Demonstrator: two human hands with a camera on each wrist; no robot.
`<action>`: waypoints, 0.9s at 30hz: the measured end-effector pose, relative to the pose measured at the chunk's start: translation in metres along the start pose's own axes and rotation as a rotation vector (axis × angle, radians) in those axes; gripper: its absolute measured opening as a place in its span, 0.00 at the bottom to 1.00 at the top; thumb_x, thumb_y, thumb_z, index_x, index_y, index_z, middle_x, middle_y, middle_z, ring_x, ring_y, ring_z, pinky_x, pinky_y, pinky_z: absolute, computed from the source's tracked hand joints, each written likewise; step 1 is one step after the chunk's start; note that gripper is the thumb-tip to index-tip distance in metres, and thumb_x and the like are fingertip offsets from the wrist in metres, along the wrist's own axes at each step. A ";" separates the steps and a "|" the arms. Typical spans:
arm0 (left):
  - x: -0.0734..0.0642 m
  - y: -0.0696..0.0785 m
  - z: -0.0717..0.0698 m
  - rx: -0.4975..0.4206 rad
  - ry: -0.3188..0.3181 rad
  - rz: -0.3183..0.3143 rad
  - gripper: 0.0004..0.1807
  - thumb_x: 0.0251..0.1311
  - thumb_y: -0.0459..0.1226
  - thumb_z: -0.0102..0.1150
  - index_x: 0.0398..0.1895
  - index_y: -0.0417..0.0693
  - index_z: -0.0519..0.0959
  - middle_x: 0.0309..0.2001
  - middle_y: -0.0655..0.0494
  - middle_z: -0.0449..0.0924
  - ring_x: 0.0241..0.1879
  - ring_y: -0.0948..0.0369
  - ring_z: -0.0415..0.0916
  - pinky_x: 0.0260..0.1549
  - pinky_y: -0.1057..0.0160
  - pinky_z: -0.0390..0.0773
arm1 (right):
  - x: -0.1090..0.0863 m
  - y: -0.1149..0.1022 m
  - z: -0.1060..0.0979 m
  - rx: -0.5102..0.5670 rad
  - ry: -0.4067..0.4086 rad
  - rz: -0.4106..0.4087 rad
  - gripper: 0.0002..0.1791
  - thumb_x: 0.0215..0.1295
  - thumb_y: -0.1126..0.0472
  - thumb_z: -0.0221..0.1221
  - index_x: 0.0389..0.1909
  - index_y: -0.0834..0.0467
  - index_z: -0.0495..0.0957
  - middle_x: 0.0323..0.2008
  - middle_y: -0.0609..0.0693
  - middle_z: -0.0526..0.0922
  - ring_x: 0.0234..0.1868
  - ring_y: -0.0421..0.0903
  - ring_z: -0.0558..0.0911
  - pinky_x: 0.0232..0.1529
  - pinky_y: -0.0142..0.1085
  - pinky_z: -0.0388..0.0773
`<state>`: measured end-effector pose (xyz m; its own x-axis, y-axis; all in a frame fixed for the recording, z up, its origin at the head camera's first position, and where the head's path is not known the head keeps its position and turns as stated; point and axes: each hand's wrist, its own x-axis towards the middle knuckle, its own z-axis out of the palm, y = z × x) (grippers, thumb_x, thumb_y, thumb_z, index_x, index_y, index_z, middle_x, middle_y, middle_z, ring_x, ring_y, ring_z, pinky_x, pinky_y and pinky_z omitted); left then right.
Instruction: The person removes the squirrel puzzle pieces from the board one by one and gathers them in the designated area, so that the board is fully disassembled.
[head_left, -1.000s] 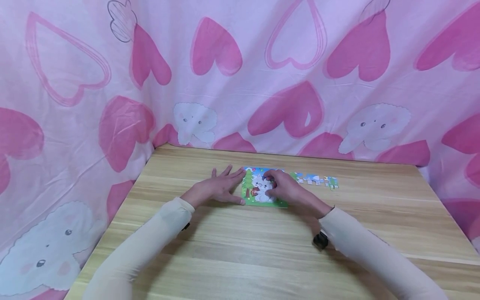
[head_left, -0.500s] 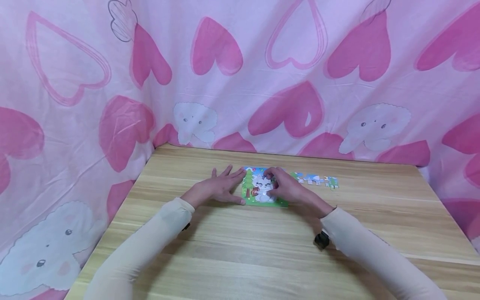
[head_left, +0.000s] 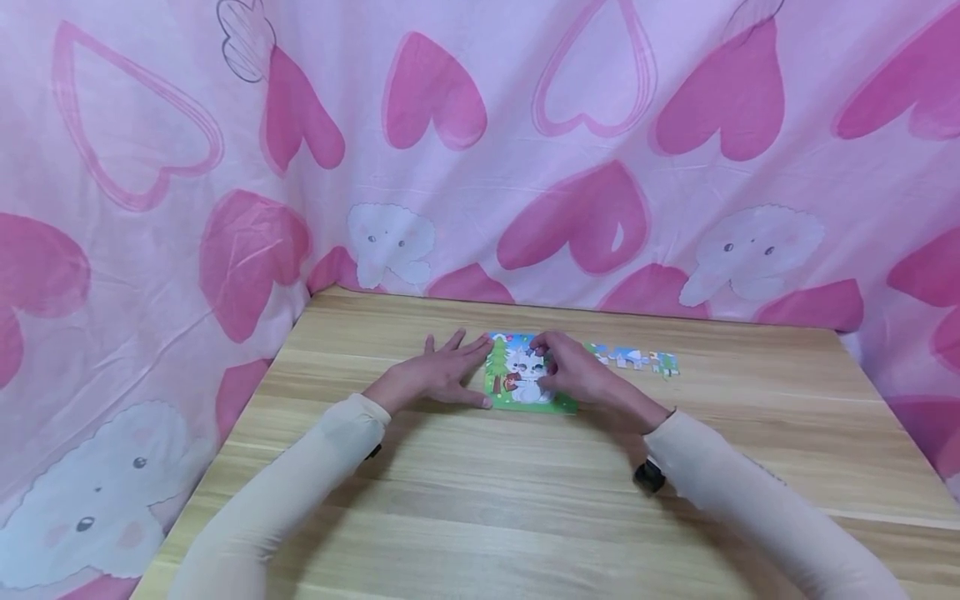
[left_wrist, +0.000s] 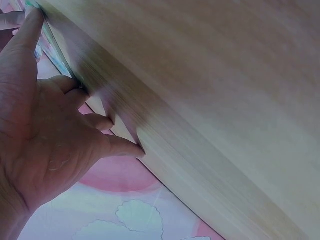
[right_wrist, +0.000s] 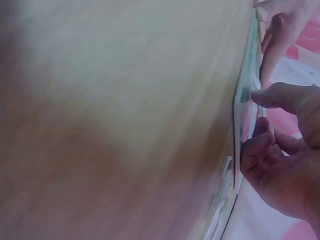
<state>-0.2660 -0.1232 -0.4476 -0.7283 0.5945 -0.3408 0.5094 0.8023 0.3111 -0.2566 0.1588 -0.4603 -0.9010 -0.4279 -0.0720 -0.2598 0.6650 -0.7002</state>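
Left hand and right hand at the puzzle on the desk.
Left fingers are spread, thumb at the puzzle's left edge. The right hand arches over its right portion; whether it pinches a piece cannot be determined. The right wrist view exposes folded fingers, concealed in the head view.

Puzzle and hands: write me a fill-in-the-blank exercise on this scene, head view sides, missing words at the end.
1. The left hand is at the puzzle's ____ edge.
2. Small pieces lie on the table beyond the right hand, to the ____ of the puzzle.
3. The strip along the puzzle's bottom edge is coloured ____.
4. The cloth shows white animals and dark pink ____.

Missing words: left; right; green; hearts.
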 end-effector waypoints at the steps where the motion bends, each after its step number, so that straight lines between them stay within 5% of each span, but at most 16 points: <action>1: 0.000 0.000 0.000 -0.001 -0.001 0.000 0.61 0.64 0.70 0.60 0.88 0.61 0.38 0.89 0.62 0.31 0.87 0.43 0.25 0.77 0.22 0.29 | 0.000 0.000 0.000 0.005 0.006 0.009 0.34 0.61 0.70 0.71 0.68 0.61 0.71 0.58 0.56 0.78 0.45 0.48 0.79 0.45 0.38 0.82; 9: 0.000 -0.002 -0.001 0.008 0.006 0.003 0.61 0.64 0.71 0.59 0.88 0.61 0.37 0.89 0.62 0.30 0.87 0.43 0.24 0.76 0.21 0.29 | -0.013 0.008 -0.011 0.125 0.045 0.001 0.33 0.63 0.66 0.72 0.68 0.55 0.72 0.56 0.53 0.79 0.39 0.47 0.79 0.37 0.34 0.82; 27: 0.001 -0.001 0.000 0.005 -0.004 0.001 0.62 0.63 0.72 0.59 0.88 0.61 0.38 0.89 0.62 0.31 0.87 0.43 0.24 0.76 0.21 0.28 | -0.104 0.083 -0.076 -0.121 0.105 0.004 0.33 0.61 0.66 0.73 0.67 0.60 0.74 0.54 0.58 0.80 0.37 0.46 0.73 0.32 0.30 0.73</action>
<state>-0.2669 -0.1236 -0.4480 -0.7259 0.5956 -0.3440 0.5127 0.8019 0.3066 -0.2106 0.3049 -0.4571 -0.9320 -0.3625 0.0044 -0.2901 0.7384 -0.6088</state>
